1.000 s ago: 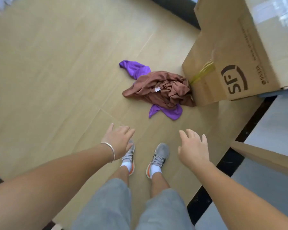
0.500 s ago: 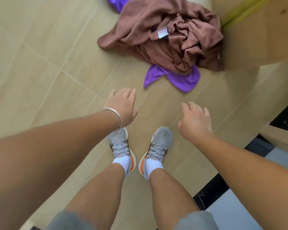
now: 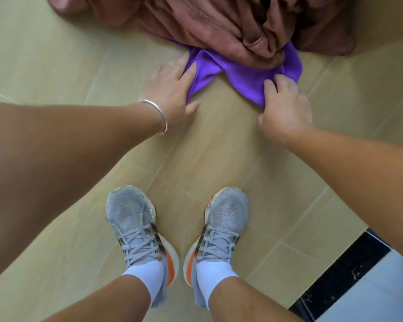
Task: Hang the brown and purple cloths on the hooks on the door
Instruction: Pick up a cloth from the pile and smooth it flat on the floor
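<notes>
down on the tan tiled floor [image 3: 56, 66], the brown cloth [image 3: 219, 24] lies bunched in a heap at the top of the view, and the purple cloth [image 3: 237, 75] pokes out from under its near edge. the left hand [image 3: 170, 89], with a silver bangle [image 3: 157, 115] on its wrist, is at the left corner of the purple cloth, forefinger laid over the fabric and thumb below it; it looks like a pinch, though the blur makes that hard to be sure of. the right hand [image 3: 284, 105] has its fingers curled onto the right corner of the same cloth, gripping its edge. between the two arms stand a pair of grey shoes [image 3: 133, 224] with orange heels and white socks, toes pointing toward the cloths. a black strip [image 3: 344, 273] in the floor runs across the lower right corner.
</notes>
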Demonstrator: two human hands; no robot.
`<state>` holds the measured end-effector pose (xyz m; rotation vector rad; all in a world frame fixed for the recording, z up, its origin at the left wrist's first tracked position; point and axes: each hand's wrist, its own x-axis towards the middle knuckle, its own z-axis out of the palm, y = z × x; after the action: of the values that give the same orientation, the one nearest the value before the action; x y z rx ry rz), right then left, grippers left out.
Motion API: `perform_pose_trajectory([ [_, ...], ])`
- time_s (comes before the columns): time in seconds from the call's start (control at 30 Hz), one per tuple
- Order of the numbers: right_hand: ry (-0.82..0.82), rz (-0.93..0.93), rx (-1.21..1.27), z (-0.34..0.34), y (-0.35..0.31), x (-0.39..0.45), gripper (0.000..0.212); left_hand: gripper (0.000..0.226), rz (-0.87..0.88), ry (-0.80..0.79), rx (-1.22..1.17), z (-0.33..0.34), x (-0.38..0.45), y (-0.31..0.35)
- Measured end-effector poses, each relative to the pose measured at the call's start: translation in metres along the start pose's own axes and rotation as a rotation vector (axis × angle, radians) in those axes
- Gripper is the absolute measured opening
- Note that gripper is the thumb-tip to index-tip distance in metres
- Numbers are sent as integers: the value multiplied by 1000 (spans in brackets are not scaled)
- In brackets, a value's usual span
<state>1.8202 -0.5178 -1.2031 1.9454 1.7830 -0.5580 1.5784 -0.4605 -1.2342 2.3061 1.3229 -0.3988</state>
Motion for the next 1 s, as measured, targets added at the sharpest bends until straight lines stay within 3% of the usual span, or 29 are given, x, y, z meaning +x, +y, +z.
perform_pose_trajectory([
  [0.27, 208, 25, -94, -1, -4, 22, 27, 33, -24, 187, -14, 0, 21, 1],
  [0.43, 126, -38, -145, -47, 0, 7, 26, 49, -17, 66, -81, -25, -7, -18],
  [0.77, 51, -20, -318, -241, -2, -57, 26, 50, -26, -60, -129, -186, -104, -48],
  [1.0, 167, -103, -456, -425, -48, -58, 26, 49, -73, 25, -138, -342, -146, -88],
])
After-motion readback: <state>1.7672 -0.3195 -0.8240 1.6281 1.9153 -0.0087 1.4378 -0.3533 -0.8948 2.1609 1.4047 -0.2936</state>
